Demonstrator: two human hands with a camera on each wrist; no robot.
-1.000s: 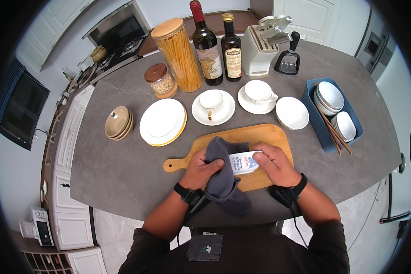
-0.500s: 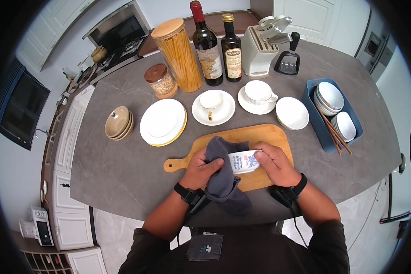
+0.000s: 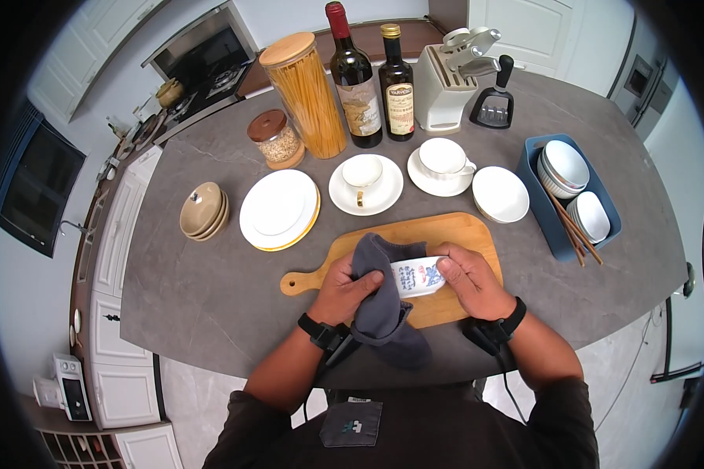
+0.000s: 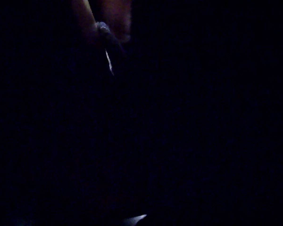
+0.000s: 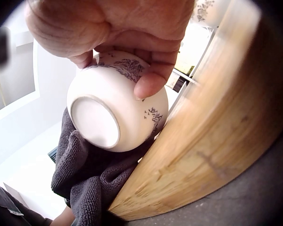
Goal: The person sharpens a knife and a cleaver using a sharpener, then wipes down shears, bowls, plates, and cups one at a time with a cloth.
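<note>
A white bowl with blue and red printing is tipped on its side above the wooden cutting board. My right hand grips its rim, thumb on the printed wall; in the right wrist view the fingers curl over the bowl, whose round foot faces the camera. With my left hand I pinch a dark grey cloth around the bowl's other side, hiding that part. The cloth's lower end hangs towards the table edge. The left wrist view is nearly black, with dim fingertips at the top.
Behind the board stand stacked plates, two cups on saucers and a white bowl. Brown bowls sit left; a blue bin with bowls and chopsticks is right. Bottles and a knife block stand farther back.
The bowl has turned slightly, its printing shifting a little to the right, and my right thumb has moved slightly with it. My left hand and the cloth stay nearly still.
</note>
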